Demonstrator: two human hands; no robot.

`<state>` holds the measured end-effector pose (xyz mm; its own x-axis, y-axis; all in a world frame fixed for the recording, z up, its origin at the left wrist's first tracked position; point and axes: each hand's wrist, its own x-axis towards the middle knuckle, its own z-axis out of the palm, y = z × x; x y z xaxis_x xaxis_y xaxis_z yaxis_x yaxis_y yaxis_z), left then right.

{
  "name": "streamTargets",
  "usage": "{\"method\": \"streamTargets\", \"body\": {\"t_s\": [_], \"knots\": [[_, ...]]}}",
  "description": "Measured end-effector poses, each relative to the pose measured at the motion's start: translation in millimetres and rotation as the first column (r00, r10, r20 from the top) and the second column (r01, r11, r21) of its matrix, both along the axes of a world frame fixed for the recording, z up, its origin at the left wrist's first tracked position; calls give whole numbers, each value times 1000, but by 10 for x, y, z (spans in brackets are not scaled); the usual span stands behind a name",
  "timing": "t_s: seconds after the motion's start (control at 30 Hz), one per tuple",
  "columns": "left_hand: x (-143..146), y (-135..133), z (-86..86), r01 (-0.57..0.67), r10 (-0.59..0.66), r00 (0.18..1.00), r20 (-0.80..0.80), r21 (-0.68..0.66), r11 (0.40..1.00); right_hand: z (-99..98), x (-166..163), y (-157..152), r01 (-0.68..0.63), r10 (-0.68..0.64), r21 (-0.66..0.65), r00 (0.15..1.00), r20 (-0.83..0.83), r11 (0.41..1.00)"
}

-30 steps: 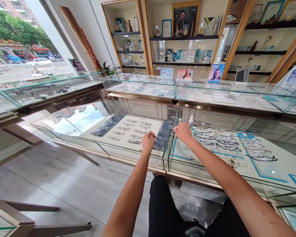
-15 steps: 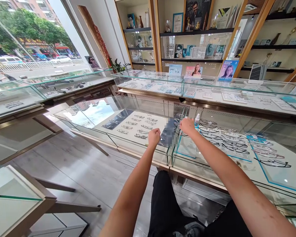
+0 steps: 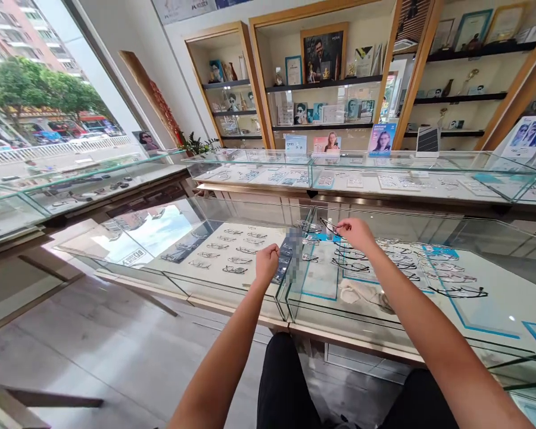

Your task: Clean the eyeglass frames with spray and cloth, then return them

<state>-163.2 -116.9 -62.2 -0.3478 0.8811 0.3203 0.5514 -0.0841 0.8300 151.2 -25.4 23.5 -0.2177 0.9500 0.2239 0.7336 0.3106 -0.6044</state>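
My right hand [image 3: 360, 233] is raised over the glass display counter [image 3: 232, 292] and pinches a dark thin-framed pair of glasses [image 3: 330, 227] by one side. My left hand [image 3: 267, 263] rests on the counter top with its fingers curled into a fist, right beside a blurred dark flat object [image 3: 290, 257]; nothing shows inside the fist. A crumpled white cloth [image 3: 361, 292] lies on the glass just left of my right forearm. Under the glass lie rows of eyeglass frames [image 3: 232, 250] on white trays.
A second glass counter [image 3: 384, 179] runs behind this one, and a third [image 3: 71, 185] stands at the left by the window. Wooden wall shelves [image 3: 326, 83] with pictures and trophies fill the back. Grey tiled floor [image 3: 93, 345] lies open to the left.
My right hand moved right and now pinches a pair of glasses. The small spray bottle beside it is out of sight, and a white cloth has come into view. My left hand stayed put.
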Motion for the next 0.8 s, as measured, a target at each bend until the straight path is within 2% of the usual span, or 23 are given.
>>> {"method": "streamTargets", "body": {"t_s": [0.1,0.23,0.3,0.37,0.47,0.63,0.8], "knots": [[540,277,139,163,-160,986,-38,63,985,-126,383,43,44,-52,-37,967,-249,998],[1278,706,289,330,-324,944,-64,126,936,-353,732,134,13,-15,-8,842,-539,1000],[1561,887,321,386,-381,923,-61,154,910,-436,816,158,-4,24,35,808,-589,999],[1757,1014,318,427,-426,904,-46,180,886,-474,847,150,7,55,107,822,-567,994],[1885,1086,264,470,-478,878,-5,194,861,-464,826,86,36,65,196,874,-482,980],[1825,1047,189,521,-541,835,102,174,836,-428,743,-36,30,78,264,918,-388,964],[1773,1063,208,599,-612,755,236,134,790,-435,687,-92,-29,127,243,909,-398,970]]}}
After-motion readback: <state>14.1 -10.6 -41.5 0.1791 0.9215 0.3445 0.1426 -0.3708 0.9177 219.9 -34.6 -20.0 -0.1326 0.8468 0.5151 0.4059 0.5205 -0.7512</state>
